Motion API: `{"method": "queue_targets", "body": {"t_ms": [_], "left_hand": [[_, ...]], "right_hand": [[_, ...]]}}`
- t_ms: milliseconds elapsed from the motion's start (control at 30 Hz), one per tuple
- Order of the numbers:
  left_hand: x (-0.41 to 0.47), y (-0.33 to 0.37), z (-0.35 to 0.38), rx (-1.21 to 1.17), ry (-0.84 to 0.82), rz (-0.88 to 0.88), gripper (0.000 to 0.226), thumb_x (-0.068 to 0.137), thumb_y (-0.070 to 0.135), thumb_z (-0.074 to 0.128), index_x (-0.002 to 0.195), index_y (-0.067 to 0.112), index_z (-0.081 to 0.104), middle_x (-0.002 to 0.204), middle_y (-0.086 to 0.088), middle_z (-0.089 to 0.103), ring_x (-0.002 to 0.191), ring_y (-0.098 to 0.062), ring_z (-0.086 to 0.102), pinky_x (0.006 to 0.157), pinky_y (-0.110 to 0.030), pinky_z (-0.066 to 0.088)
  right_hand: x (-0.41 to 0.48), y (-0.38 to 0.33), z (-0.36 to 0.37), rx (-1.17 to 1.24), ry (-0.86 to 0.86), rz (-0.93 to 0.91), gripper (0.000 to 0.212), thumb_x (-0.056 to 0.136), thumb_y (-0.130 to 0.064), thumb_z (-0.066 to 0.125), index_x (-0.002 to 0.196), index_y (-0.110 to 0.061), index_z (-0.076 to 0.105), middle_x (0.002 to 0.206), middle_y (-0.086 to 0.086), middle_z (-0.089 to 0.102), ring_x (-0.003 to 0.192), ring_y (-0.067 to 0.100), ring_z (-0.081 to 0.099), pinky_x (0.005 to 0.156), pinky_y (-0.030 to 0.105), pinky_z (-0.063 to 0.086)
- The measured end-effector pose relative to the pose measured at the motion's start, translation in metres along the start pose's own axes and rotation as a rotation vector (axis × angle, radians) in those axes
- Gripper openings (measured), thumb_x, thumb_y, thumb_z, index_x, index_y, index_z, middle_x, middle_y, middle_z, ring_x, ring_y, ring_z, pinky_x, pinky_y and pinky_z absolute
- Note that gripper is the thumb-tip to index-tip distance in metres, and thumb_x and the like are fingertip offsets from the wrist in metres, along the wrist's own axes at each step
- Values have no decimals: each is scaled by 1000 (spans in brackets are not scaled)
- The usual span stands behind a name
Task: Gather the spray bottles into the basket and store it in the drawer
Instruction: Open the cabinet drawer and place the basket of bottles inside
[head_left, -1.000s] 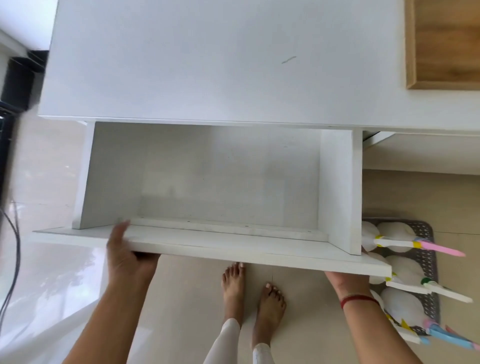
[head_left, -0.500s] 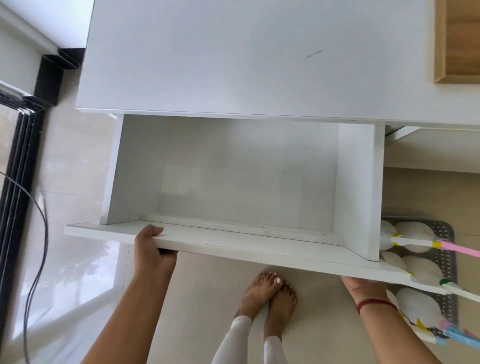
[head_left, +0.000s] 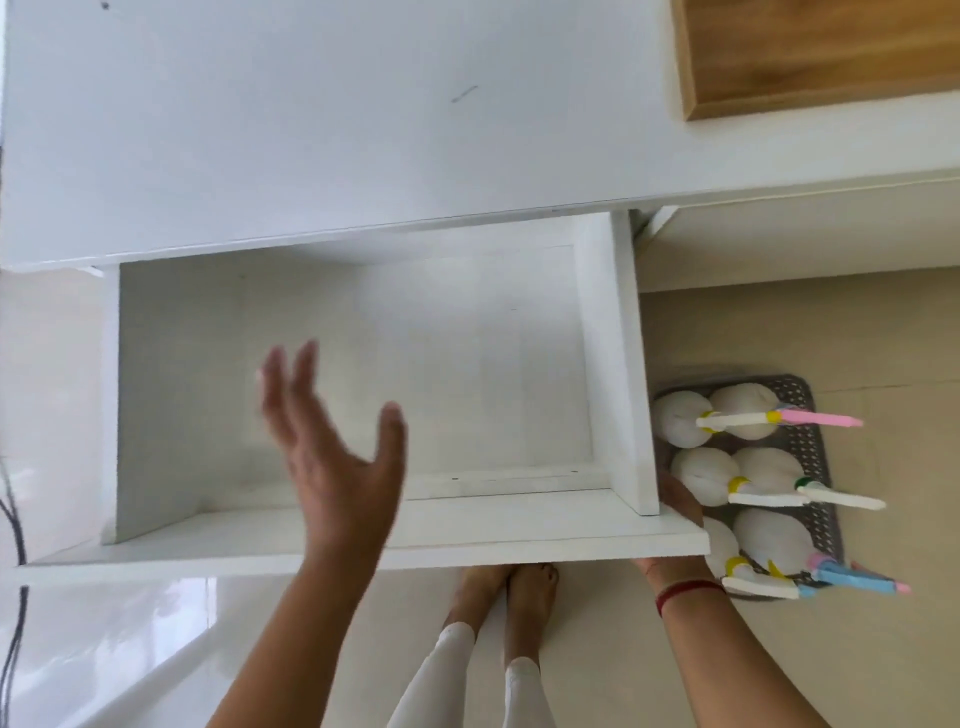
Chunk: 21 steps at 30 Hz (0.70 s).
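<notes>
**A:** We see our left hand (head_left: 332, 457) spread wide, hovering above the open drawer (head_left: 618, 364).

**B:** And our right hand (head_left: 678, 501) grips the drawer's front at four o'clock, mostly hidden. The spray bottles (head_left: 680, 415) stand in the basket (head_left: 815, 431) on the floor (head_left: 883, 675), three o'clock.

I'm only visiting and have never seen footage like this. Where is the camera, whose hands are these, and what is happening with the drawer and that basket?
There is no machine here. A person wears one camera on the head, looking down, so you see their own arms and bare feet. In front is a white cabinet top with a wooden tray at its far right. Below it, a white drawer stands pulled open. The left hand hovers open above the drawer, blurred, holding nothing. The right hand, mostly hidden, holds the right end of the drawer's front. On the floor beside it sits a grey basket with white spray bottles standing in it.
</notes>
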<state>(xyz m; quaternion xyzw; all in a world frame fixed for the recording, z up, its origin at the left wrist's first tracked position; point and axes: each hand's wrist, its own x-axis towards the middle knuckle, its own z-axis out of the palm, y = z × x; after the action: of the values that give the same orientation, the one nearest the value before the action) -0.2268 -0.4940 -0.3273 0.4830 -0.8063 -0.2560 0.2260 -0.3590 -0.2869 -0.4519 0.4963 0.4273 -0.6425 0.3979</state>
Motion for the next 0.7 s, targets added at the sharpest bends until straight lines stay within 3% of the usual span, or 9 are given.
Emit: {"method": "queue_targets", "body": {"t_ms": [67, 133, 200, 333, 467, 600, 700], "left_hand": [[4, 10, 11, -89, -99, -62, 64, 84, 15, 64, 141, 4, 37, 151, -20, 27, 143, -36, 26, 112, -36, 29], [5, 38, 37, -122, -229, -40, 64, 86, 13, 65, 142, 12, 36, 154, -11, 25, 145, -25, 24, 108, -17, 26], [-2, 63, 57, -159, -334, -25, 64, 87, 15, 64, 143, 16, 35, 155, -5, 23, 146, -19, 22, 102, -4, 20], [-6, 89, 88, -143, -458, 68, 65, 88, 19, 63, 145, 20, 32, 157, -3, 20, 147, -18, 21, 106, -15, 22], [-19, 117, 116, -121, -583, 206, 63, 88, 25, 63, 143, 24, 33, 158, 1, 17, 148, -17, 17, 108, -23, 23], [-36, 150, 147, -53, -737, 411, 62, 88, 27, 62, 143, 22, 33, 158, -2, 20, 150, -20, 12, 115, -30, 21], [-47, 172, 171, -56, -829, 449, 63, 87, 27, 62, 143, 22, 33, 155, -2, 25, 148, -21, 15, 114, -32, 20]], "right_hand": [[5, -4, -11, -10, 31, -74, 41, 96, -23, 43, 65, -13, 69, 52, 3, 65, 49, 17, 65, 46, 24, 54], [13, -9, -24, -10, 88, -108, 18, 91, -24, 51, 85, -17, 65, 76, 2, 65, 70, 19, 64, 62, 32, 54], [15, -19, -33, 11, 100, -139, 9, 89, -27, 54, 88, -21, 61, 97, 1, 59, 88, 18, 59, 74, 37, 51], [12, -36, -49, 33, 40, -100, 11, 91, -30, 53, 93, -20, 59, 97, 2, 55, 88, 19, 53, 66, 39, 54], [10, -46, -74, 141, -1, -68, 18, 89, -34, 56, 100, -21, 60, 101, 5, 58, 102, 25, 54, 99, 51, 41], [2, -48, -103, 271, -1, -66, 24, 91, -33, 54, 110, -19, 60, 119, 7, 61, 113, 27, 56, 100, 47, 42], [-3, -50, -127, 282, 19, -100, 32, 94, -33, 51, 121, -17, 58, 125, 7, 60, 119, 26, 55, 100, 42, 42]]}}
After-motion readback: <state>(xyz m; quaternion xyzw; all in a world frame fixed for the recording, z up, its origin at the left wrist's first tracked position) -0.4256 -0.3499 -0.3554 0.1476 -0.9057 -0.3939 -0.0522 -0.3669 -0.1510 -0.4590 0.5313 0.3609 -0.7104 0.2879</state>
